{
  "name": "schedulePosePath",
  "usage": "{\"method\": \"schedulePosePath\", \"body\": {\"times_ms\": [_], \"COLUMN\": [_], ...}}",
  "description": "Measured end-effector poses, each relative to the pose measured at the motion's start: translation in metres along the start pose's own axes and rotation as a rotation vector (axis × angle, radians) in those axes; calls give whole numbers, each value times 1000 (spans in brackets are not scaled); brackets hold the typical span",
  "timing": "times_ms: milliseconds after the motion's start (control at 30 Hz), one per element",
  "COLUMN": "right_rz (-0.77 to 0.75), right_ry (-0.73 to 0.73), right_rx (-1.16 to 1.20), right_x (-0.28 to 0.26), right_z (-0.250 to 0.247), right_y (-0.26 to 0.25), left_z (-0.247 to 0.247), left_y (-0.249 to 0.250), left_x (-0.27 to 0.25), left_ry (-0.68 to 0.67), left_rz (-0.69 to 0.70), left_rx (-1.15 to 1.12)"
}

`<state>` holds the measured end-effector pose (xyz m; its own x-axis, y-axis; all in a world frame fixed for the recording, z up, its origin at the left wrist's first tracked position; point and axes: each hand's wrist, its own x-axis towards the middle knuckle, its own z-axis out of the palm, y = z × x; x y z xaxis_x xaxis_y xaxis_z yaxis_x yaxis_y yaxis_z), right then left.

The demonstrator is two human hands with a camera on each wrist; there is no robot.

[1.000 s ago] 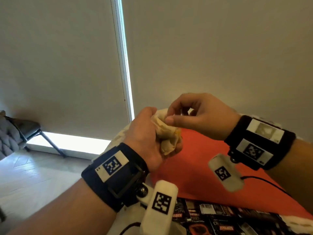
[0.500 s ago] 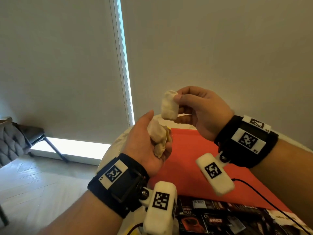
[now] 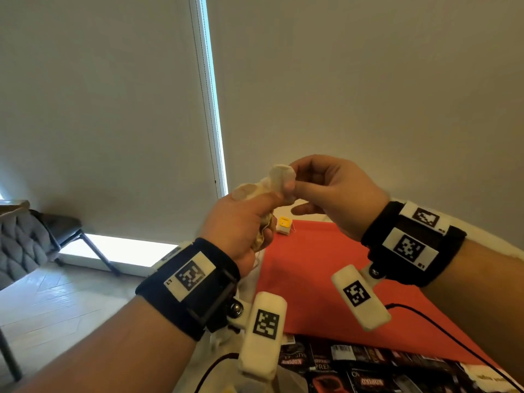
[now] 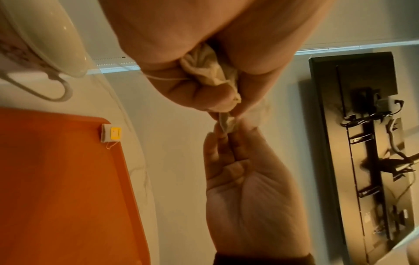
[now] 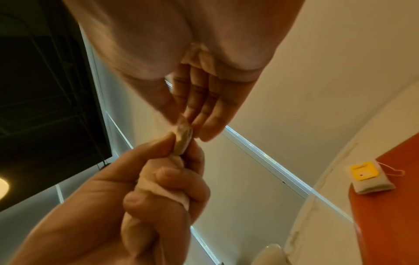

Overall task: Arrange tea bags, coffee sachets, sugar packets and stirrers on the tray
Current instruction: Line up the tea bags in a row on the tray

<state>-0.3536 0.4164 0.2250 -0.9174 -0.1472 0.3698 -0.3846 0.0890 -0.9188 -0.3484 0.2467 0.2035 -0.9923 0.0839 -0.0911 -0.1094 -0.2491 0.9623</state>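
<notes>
My left hand (image 3: 246, 219) grips a crumpled bunch of pale tea bags (image 3: 263, 239) in its fist, held up above the table. My right hand (image 3: 295, 182) pinches one tea bag (image 3: 279, 177) between thumb and fingers at the top of that bunch; this tea bag (image 5: 182, 139) touches my left thumb. An orange tray (image 3: 312, 265) lies below the hands. One tea bag with a yellow tag (image 3: 284, 225) lies in its far left corner, and the left wrist view shows it (image 4: 111, 133) close to the tray's edge (image 4: 127, 161).
Several black coffee sachets (image 3: 354, 370) lie at the near edge of the tray. A white cup (image 4: 45, 35) with a handle stands beyond the tray. A grey chair (image 3: 34, 236) is on the floor to the left. Window blinds fill the background.
Half a second ago my right hand held a tea bag apart from and above the bunch. Now its tea bag touches the bunch in my left hand.
</notes>
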Motion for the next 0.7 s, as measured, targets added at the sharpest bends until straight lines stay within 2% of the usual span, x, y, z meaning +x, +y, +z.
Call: {"method": "schedulePosePath", "body": {"times_ms": [67, 133, 267, 333, 433, 700], "right_rz": [46, 112, 405, 547, 660, 785], "right_ry": [29, 118, 269, 252, 219, 171], "right_rx": [12, 56, -5, -97, -189, -256], "right_x": [5, 15, 40, 48, 58, 86], "right_z": [0, -2, -11, -14, -14, 2], "right_y": [6, 16, 62, 91, 124, 166], "left_z": [-4, -9, -19, -22, -24, -22], "left_y": [1, 3, 13, 20, 26, 28], "left_x": [6, 13, 26, 30, 36, 42], "left_ry": [53, 93, 106, 95, 87, 37], "left_rz": [-42, -91, -159, -163, -153, -158], "left_rx": [7, 12, -6, -17, -5, 0]}}
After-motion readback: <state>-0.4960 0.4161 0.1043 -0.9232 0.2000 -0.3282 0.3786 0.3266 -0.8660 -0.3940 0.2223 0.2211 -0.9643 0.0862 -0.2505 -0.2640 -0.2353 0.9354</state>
